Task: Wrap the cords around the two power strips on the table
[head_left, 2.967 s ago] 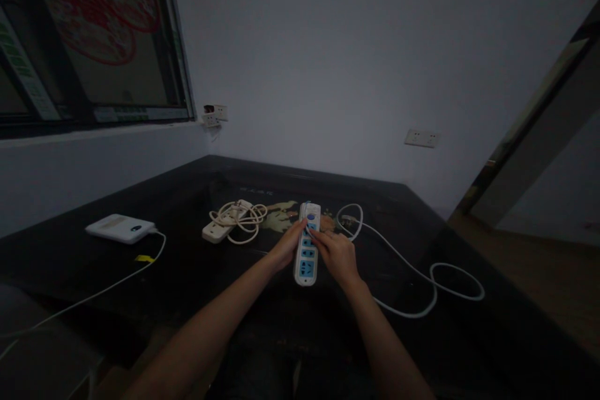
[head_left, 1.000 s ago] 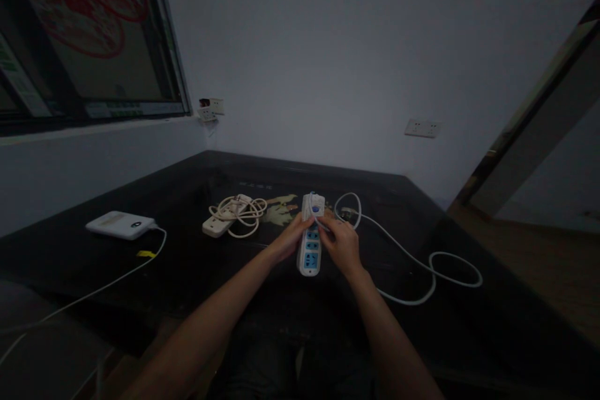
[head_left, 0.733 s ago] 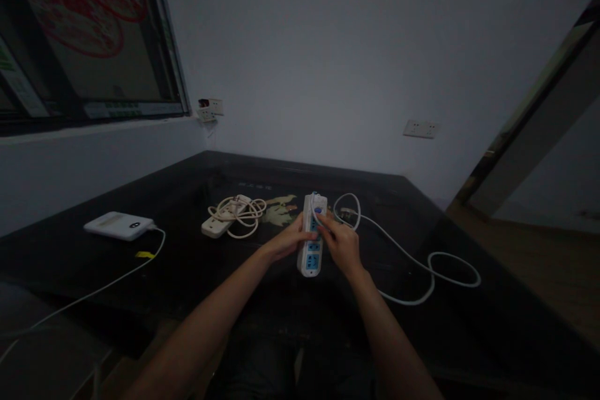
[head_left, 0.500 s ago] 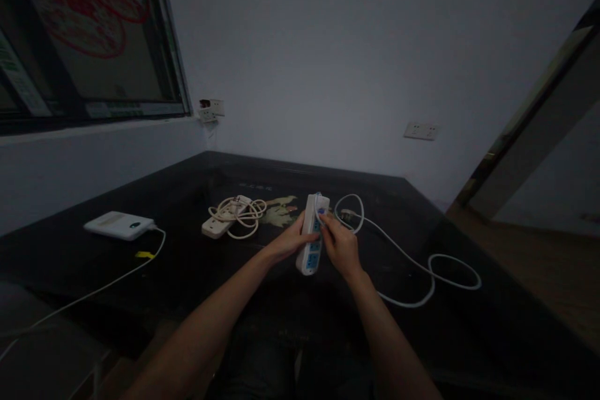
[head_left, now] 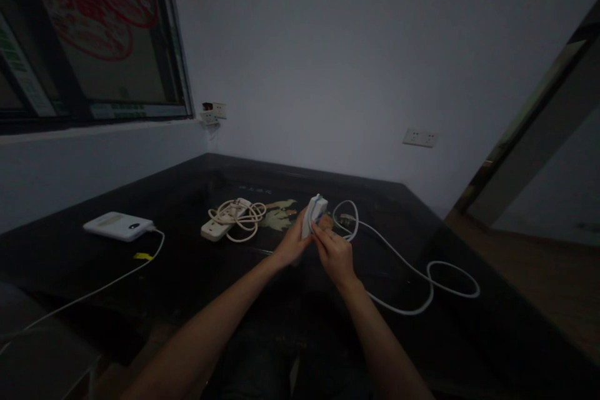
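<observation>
A white power strip (head_left: 315, 209) is held up over the black table, tipped so that its end and side show and its blue socket face is mostly hidden. My left hand (head_left: 294, 242) wraps round it from the left. Against its lower right side, the closed fingers of my right hand (head_left: 335, 252) pinch its white cord where it runs down along the strip. The rest of this cord (head_left: 407, 264) loops out over the table to the right, its plug (head_left: 347, 219) lying just beyond my right hand.
On the black table (head_left: 187, 200), a second power strip (head_left: 216, 229) with a coiled cream cord lies left of my hands. Farther left is a white box-shaped device (head_left: 117, 226), its cable hanging over the near edge. Wall sockets (head_left: 420, 137) are behind, a window (head_left: 117, 44) at left.
The power strip has been turned in my hands, so its blue sockets have gone from sight and its end faces me. My right hand has moved slightly down and left along it.
</observation>
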The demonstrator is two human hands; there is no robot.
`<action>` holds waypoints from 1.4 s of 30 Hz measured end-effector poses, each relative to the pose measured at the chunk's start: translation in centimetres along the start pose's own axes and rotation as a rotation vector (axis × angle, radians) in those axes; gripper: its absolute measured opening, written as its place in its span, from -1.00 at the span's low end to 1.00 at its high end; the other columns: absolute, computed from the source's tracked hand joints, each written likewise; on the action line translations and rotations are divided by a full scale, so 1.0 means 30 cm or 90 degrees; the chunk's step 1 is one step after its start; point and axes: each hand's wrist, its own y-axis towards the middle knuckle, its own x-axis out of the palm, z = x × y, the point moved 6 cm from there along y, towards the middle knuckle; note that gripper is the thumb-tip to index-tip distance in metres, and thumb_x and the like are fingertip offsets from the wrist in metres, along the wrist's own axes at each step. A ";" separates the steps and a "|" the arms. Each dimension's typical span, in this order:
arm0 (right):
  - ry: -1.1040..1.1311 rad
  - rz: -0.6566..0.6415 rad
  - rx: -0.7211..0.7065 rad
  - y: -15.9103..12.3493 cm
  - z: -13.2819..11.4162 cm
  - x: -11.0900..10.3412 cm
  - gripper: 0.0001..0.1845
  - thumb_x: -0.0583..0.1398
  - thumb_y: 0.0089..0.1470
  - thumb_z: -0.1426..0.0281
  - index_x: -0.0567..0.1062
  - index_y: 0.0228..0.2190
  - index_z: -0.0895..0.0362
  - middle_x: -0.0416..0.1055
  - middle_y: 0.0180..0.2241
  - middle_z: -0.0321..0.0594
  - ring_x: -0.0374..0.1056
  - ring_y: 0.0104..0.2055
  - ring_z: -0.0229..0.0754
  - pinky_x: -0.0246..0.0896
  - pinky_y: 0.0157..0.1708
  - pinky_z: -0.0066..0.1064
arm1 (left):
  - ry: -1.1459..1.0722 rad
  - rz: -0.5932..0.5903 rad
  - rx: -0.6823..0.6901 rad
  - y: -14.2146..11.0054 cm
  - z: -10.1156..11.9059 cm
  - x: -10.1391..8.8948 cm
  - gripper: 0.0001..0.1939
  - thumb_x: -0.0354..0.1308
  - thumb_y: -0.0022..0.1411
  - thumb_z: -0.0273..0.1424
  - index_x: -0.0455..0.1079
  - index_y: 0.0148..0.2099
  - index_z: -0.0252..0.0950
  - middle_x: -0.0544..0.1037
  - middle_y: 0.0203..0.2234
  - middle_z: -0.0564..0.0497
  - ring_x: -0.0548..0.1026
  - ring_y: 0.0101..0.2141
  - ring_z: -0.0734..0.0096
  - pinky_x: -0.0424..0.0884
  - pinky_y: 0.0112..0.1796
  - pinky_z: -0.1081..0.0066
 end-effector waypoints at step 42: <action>0.204 -0.033 0.182 0.021 0.239 -0.103 -0.63 0.12 0.15 0.21 0.46 -0.60 0.11 0.37 -0.56 -0.29 0.27 -0.39 -0.18 0.01 -0.25 -0.31 | -0.342 -0.068 -0.310 -0.021 0.021 0.007 -0.50 0.20 0.12 -0.13 0.19 0.01 -0.27 0.57 -0.27 -0.11 0.59 -0.37 0.22 0.48 -0.40 0.33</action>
